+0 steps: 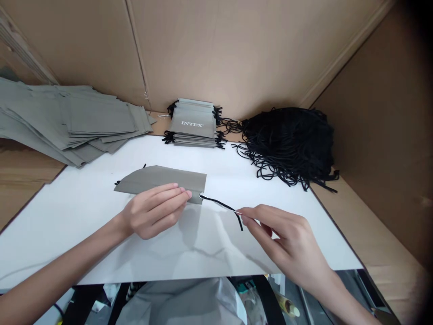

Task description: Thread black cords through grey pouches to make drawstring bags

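Observation:
My left hand (158, 210) pinches a grey fabric drawstring pouch (169, 176) near its right end, fingers on top and the thumb hidden beneath. Short black cord ends stick out at the pouch's left side. From the channel at its right end a black cord (218, 201) runs toward my right hand (284, 230). Thumb and forefinger there are closed on a thin, pale needle-like tool (238, 212). Over the tool's tip the cord bends, and its loose end hangs down. Only a little of the tool shows.
Behind the pouch stands a stack of corded grey pouches (192, 117) marked INTEX. Uncorded grey pouches (98, 113) lie in a pile at left. A heap of black cords (291, 140) is at back right. Cardboard walls (223, 49) enclose the white tabletop (135, 266).

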The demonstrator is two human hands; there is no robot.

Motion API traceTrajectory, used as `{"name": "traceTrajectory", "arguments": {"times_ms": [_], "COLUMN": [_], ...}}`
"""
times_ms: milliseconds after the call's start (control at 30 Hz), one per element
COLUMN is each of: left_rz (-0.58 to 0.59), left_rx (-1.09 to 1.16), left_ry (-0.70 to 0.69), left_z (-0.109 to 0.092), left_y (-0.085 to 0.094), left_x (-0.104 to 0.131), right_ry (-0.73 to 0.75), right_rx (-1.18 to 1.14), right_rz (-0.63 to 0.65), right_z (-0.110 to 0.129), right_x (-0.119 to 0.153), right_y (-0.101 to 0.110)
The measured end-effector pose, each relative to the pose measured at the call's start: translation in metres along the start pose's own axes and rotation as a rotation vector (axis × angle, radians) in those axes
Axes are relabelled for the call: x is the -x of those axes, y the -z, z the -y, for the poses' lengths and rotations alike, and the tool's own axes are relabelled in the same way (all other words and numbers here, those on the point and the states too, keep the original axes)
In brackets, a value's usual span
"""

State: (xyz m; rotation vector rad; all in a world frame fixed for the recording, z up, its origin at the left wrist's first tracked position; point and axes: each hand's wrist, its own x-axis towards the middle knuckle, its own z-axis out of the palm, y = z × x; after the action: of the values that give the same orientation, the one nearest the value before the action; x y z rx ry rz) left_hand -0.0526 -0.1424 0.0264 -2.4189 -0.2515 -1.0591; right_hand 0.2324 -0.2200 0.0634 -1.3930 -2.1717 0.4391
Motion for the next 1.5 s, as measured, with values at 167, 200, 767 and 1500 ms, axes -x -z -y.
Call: {"name": "traceTrajectory", "arguments": {"times_ms": [167, 200, 767, 1500], "left_rz": [0.204, 0.297, 0.778, 0.212], "left_rx": [0.26, 0.314, 0.525, 0.409], "left_ry": [0.297, 0.363, 0.538, 0.637], "left_z": [-0.018, -0.021, -0.014, -0.023], "left_y": [-0.008, -0.009, -0.014, -0.006], "left_x": [0.018, 0.021, 0.007, 0.01], "right_ry": [-0.161, -0.192, -0.316, -0.466], "right_rx": [0.044, 0.055, -0.01, -0.47], "right_rz": [0.223, 0.271, 0.356, 0.367], "right_z": [-0.005, -0.007, -0.027, -0.017], "right_x": [0.0, 0.001, 0.007, -0.004], "right_y": [-0.005, -0.009, -0.033, -0.008]}}
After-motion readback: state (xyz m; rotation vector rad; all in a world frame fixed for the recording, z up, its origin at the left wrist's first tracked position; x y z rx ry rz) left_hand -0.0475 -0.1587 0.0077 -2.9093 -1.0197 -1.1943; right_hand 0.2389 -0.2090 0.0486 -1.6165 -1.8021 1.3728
